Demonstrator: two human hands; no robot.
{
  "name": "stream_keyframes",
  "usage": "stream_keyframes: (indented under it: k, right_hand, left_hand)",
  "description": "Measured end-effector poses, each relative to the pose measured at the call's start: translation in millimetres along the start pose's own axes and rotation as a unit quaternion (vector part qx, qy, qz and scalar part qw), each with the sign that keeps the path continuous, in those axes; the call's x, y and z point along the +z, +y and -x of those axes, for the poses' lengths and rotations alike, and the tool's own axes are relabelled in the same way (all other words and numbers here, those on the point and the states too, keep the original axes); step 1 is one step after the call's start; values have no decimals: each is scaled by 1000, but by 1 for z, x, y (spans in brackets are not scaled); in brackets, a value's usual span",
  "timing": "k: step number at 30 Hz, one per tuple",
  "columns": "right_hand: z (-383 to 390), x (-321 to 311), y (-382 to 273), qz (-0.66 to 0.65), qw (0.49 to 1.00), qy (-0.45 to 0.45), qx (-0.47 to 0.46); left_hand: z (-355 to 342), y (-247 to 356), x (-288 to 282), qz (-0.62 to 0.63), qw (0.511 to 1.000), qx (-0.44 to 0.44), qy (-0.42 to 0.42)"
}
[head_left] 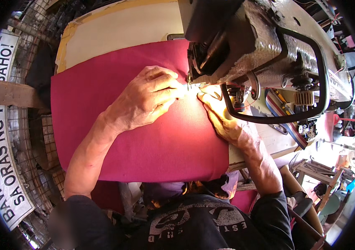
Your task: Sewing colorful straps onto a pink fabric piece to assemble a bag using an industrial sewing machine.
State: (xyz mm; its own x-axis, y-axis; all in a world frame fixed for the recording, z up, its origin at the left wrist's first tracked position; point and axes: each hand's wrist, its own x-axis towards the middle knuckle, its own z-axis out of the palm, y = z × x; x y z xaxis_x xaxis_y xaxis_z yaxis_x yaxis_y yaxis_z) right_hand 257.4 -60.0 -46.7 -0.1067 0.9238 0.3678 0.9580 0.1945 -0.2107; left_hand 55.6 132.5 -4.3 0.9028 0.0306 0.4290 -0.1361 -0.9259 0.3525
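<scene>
A magenta cloth (pixel 135 154) is spread over the sewing table, under the needle (pixel 189 79) of a dark sewing machine (pixel 244 46). My left hand (pixel 146 98) is pinched just left of the needle; whatever its fingertips hold is lost in the glare of the lamp. My right hand (pixel 221 116) lies on the cloth to the right of and below the needle, fingers stretched out toward it, partly behind a black frame (pixel 275 120) on the machine.
At the right are striped strips (pixel 277 110) and small tools on the tabletop (pixel 265 148). A pale board (pixel 115 25) lies behind the cloth. Wire mesh (pixel 46 141) with banners (pixel 4 166) and a wooden beam (pixel 11 91) runs along the left. Cluttered items fill the far right.
</scene>
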Motion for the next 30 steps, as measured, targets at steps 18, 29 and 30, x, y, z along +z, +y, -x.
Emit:
stream_keyframes:
  k: [18, 29, 30]
  right_hand:
    - [-17, -8, -9, -87, 994, 67, 31]
    - [-17, 0, -5, -109, 992, 53, 25]
    - [-17, -1, -7, -97, 994, 48, 32]
  left_hand:
    - [-6, 8, 3, -76, 994, 72, 25]
    - [-5, 13, 5, -103, 993, 49, 35]
    - [-5, 13, 5, -95, 993, 48, 40]
